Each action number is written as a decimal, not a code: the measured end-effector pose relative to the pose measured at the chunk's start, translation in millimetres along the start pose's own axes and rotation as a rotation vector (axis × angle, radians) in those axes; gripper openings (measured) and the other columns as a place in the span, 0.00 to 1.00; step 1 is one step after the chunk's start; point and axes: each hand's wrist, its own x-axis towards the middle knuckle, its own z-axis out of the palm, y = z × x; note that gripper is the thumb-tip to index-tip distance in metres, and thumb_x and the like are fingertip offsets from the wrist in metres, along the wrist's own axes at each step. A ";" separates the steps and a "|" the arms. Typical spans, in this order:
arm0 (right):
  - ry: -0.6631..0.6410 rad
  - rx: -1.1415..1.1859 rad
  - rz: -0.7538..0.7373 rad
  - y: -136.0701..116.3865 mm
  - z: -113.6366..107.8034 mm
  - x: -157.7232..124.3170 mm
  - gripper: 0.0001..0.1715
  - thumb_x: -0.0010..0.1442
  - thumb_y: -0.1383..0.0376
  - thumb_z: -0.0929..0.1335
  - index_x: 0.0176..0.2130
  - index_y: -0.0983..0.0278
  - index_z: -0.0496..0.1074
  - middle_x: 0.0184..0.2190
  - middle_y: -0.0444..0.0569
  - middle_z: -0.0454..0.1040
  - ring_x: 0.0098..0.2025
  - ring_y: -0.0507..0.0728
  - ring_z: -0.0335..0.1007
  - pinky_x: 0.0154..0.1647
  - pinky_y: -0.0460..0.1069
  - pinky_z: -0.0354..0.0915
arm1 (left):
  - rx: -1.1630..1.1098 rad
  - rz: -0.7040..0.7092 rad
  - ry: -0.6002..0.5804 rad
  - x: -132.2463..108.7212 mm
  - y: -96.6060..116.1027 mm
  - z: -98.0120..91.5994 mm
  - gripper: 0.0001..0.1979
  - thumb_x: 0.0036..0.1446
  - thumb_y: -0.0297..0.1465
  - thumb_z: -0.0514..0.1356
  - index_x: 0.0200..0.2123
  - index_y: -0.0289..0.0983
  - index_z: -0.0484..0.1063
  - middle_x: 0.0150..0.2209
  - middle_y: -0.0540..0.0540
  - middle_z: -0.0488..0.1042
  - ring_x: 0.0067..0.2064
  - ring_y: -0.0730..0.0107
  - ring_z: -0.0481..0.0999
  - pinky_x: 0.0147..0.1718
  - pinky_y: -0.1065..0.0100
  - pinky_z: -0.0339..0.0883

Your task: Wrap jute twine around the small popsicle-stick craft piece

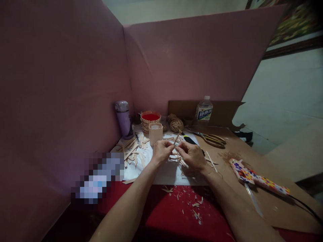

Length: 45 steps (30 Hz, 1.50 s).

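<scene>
wooden craft stick (177,137) pinched at its base by left hand (161,151) and right hand (193,155), both closed tight, over white paper (165,174) mid-bench. looks like an assembling step; next move needs steady fingertips.

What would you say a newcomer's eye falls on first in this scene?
Probably the left hand and right hand at centre, pinching a thin wooden stick over a white sheet strewn with craft sticks. To the right, a flower-patterned glue gun lies on the brown cardboard. A pink screen walls the workplace in behind and on the left.
</scene>
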 end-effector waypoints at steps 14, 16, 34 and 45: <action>-0.224 -0.121 0.006 -0.6 0.1 0.1 0.17 0.55 0.59 0.60 0.22 0.61 0.71 0.20 0.46 0.71 0.23 0.51 0.62 0.24 0.46 0.48 | -0.849 -0.161 -0.143 -7.0 21.8 -9.7 0.15 0.38 0.33 0.63 0.25 0.35 0.59 0.18 0.54 0.67 0.12 0.85 0.56 0.10 0.79 0.40; -0.173 -0.214 0.152 6.1 -4.1 2.4 0.21 0.55 0.54 0.60 0.20 0.61 0.71 0.19 0.48 0.70 0.23 0.53 0.62 0.23 0.46 0.48 | -0.817 -0.115 -0.099 -7.1 23.7 -9.2 0.15 0.38 0.33 0.63 0.24 0.35 0.58 0.16 0.55 0.65 0.11 0.85 0.55 0.10 0.79 0.39; -0.039 0.193 -0.026 -6.3 -1.2 3.3 0.18 0.60 0.59 0.55 0.33 0.63 0.70 0.28 0.48 0.71 0.31 0.54 0.65 0.30 0.45 0.56 | -0.511 -0.150 -0.254 -18.9 27.3 6.1 0.09 0.41 0.32 0.59 0.18 0.34 0.62 0.12 0.54 0.63 0.10 0.85 0.53 0.10 0.77 0.42; -0.218 0.388 0.119 -6.1 -13.8 8.2 0.21 0.54 0.54 0.59 0.19 0.65 0.64 0.16 0.44 0.62 0.20 0.49 0.54 0.21 0.45 0.49 | -0.510 -0.108 -0.344 -15.9 28.0 -7.5 0.13 0.40 0.36 0.62 0.20 0.33 0.63 0.12 0.54 0.61 0.12 0.85 0.54 0.11 0.77 0.40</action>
